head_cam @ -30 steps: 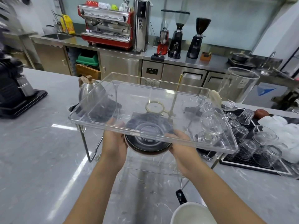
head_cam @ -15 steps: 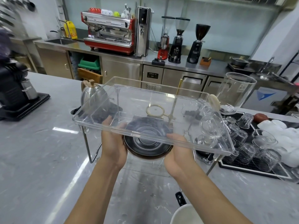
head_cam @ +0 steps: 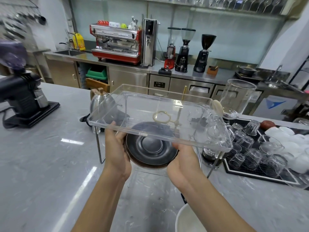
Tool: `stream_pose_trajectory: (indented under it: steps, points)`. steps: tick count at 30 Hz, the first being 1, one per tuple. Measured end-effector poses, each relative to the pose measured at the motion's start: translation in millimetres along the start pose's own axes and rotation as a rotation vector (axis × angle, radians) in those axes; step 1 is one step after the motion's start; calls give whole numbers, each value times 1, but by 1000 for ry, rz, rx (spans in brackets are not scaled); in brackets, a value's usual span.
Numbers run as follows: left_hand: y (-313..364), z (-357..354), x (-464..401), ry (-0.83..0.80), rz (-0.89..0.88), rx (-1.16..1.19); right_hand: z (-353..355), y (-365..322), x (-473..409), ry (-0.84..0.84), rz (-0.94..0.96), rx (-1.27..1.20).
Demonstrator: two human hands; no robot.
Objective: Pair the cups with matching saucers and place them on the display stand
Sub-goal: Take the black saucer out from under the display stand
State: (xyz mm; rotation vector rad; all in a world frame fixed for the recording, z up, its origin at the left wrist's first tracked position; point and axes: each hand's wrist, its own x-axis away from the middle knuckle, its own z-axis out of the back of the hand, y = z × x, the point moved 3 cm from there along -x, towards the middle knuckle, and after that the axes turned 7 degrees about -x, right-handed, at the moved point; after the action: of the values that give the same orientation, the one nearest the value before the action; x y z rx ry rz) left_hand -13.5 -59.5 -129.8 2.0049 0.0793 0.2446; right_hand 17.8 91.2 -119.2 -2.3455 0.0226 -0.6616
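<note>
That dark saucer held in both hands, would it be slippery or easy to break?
The dark saucer looks glossy, so probably somewhat slippery. It looks ceramic, likely rigid and chippable if dropped. The left hand and right hand grip opposite rims, which should steady it.

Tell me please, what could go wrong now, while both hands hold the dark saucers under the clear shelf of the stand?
1. The left hand and right hand grip the dark saucers only at the rim; the stack might slip.
2. The clear shelf sits close above, so lifting the saucers could knock it.
3. The white cup stands just below the right forearm; pulling back could bump it.
</note>
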Motion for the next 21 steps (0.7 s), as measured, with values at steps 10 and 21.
stream_pose_trajectory:
  steps: [10, 21]
  points:
    - [6, 17, 51, 54, 91, -34, 13, 7, 38, 13, -60, 129]
    - [15, 30, 101, 87, 112, -11, 24, 11, 83, -82, -57, 191]
